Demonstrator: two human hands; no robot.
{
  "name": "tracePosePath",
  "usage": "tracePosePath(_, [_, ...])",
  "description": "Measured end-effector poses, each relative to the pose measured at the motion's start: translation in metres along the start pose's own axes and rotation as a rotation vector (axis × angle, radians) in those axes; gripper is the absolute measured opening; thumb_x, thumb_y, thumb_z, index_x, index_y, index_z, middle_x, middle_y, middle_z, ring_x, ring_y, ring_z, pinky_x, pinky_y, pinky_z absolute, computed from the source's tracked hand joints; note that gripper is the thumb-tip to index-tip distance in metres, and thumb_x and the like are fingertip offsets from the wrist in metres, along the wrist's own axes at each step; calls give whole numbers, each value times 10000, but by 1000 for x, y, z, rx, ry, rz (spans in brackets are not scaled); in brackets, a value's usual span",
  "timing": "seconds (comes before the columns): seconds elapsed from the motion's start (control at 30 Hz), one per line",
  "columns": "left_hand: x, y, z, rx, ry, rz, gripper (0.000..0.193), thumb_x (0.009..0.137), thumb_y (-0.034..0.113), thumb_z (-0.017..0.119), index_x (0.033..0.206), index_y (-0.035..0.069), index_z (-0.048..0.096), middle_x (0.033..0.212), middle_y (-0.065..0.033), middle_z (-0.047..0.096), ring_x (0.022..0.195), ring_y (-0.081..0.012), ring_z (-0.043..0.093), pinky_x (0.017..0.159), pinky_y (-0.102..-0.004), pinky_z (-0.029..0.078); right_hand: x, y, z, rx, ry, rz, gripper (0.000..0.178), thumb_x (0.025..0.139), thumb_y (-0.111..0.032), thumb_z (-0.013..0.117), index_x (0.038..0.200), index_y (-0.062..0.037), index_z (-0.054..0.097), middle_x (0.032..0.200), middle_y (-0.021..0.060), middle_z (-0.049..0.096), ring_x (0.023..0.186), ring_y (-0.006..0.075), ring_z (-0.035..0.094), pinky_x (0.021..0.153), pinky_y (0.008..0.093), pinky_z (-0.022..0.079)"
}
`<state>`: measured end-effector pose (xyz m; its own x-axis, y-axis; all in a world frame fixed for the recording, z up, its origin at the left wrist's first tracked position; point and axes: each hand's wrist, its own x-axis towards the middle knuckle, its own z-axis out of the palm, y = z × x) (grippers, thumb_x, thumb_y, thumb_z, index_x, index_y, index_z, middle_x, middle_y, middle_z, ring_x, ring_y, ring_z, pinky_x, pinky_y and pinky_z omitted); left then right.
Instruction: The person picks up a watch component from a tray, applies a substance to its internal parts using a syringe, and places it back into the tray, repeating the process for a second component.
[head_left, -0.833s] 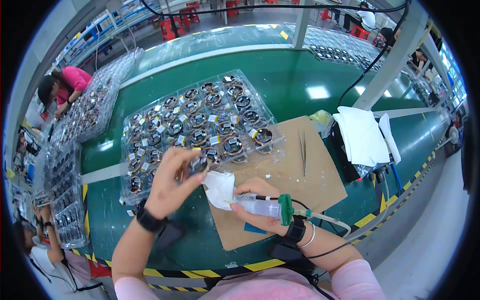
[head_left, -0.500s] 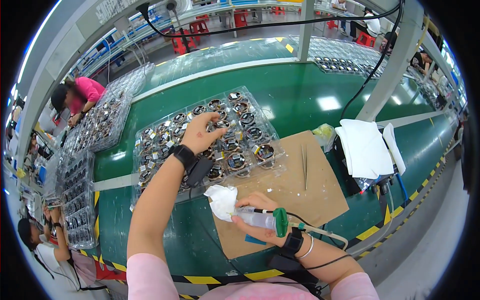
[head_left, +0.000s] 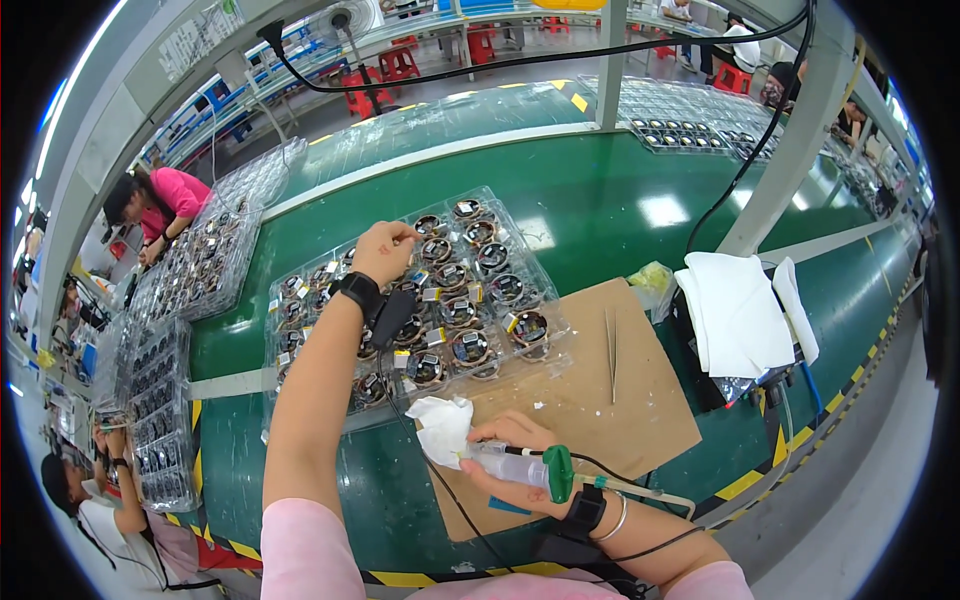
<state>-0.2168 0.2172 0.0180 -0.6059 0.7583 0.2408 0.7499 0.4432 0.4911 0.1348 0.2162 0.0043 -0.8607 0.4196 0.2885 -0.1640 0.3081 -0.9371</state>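
Over the far-left part of a clear plastic tray (head_left: 548, 300) is my left hand (head_left: 385, 252), its fingers curled together; whatever they may hold is hidden. Several round electronic modules (head_left: 470, 347) with copper-coloured rings and small boards sit in the tray's pockets. My right hand (head_left: 515, 432) is wrapped round a clear dispensing syringe (head_left: 512, 464) with a green cap (head_left: 558, 473) and a tube at its back end. A crumpled white wipe (head_left: 440, 430) is at the syringe's front end, beside my right fingertips, hiding the tip.
Tweezers (head_left: 613, 355) lie on a brown cardboard sheet (head_left: 650, 400). To the right, folded white cloths (head_left: 735, 315) cover a dark box, near a crumpled plastic bag (head_left: 652, 285). A grey post (head_left: 785, 160) rises behind. Other trays (head_left: 160, 420) and co-workers (head_left: 165, 205) are on the left.
My left hand has drawn back left across the tray, and its spread fingers have curled together. My right hand keeps the syringe and wipe in nearly the same place.
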Motion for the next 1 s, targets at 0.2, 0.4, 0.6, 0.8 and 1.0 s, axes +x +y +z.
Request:
tracePosePath(0.2, [14,-10,-2,18,-30,-45,207,817,179,587,957,97,716,871,-104,657,796,-236,633,731,-344,497,2,-1,0,-1,-3,20,263,726,-123,771,943,-42,646,886,101,636,832,229,617,729,301,500])
tracePosePath(0.4, [31,-17,0,145,-26,-42,260,802,149,561,1007,161,720,873,-112,616,822,-260,613,756,-350,496,4,1,2,-8,5,-22,260,743,-158,763,964,-77,651,886,84,623,763,208,635,664,292,516])
tracePosePath(0.6, [54,-11,17,243,-55,-8,296,799,140,554,1042,202,713,954,-124,585,943,-290,576,854,-369,479,4,0,3,-6,-9,4,256,722,-108,776,932,-46,642,882,106,635,798,229,627,703,306,504])
tracePosePath(0.8, [65,12,24,410,-92,-46,221,800,174,586,991,151,696,1049,-106,586,1097,-293,529,931,-385,463,7,-3,-1,3,-28,24,264,722,-105,774,939,-43,638,880,111,632,792,232,628,701,306,503])
tracePosePath(1.0, [66,18,6,282,-95,-49,164,783,206,623,914,116,667,978,-127,619,971,-279,601,849,-363,503,7,-4,-2,-21,-37,16,266,726,-111,771,944,-41,636,896,118,631,824,240,626,730,316,500])
